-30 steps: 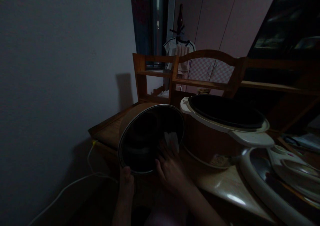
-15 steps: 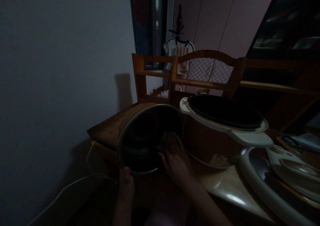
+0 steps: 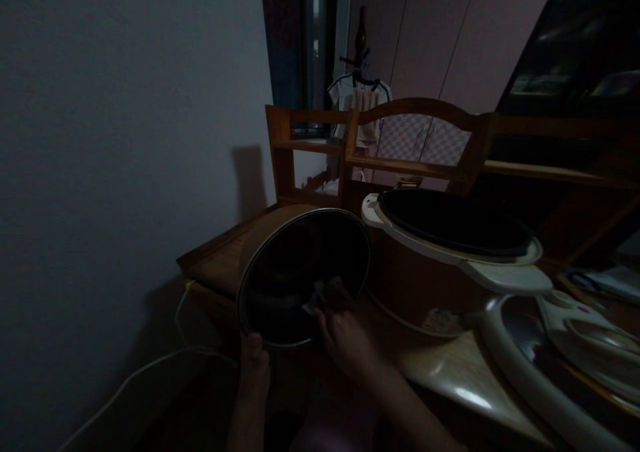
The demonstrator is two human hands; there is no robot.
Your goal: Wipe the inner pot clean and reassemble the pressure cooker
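Note:
A round pot (image 3: 287,259) with a dark inside and a light brown outer wall is tipped so that its mouth faces me. My left hand (image 3: 255,365) is closed around its lower left rim, thumb uppermost. Inside the pot's lower right part, my right hand (image 3: 349,335) holds a crumpled pale cloth or tissue (image 3: 315,297), pressed near the inner wall. The darkness hides some of the right fingers. Just right of the pot stands a larger cooker body (image 3: 415,272) with white handles and a black interior.
A large white-edged lid (image 3: 505,335) rests at the right on the wooden desk (image 3: 445,372). Behind rises a wooden shelf frame (image 3: 420,109). A white cable (image 3: 150,362) hangs at the left by the wall (image 3: 125,139). Papers (image 3: 613,285) lie far right.
My right hand has drawn the cloth slightly down and left inside the pot, so more of the cloth shows. My left hand keeps its hold on the rim.

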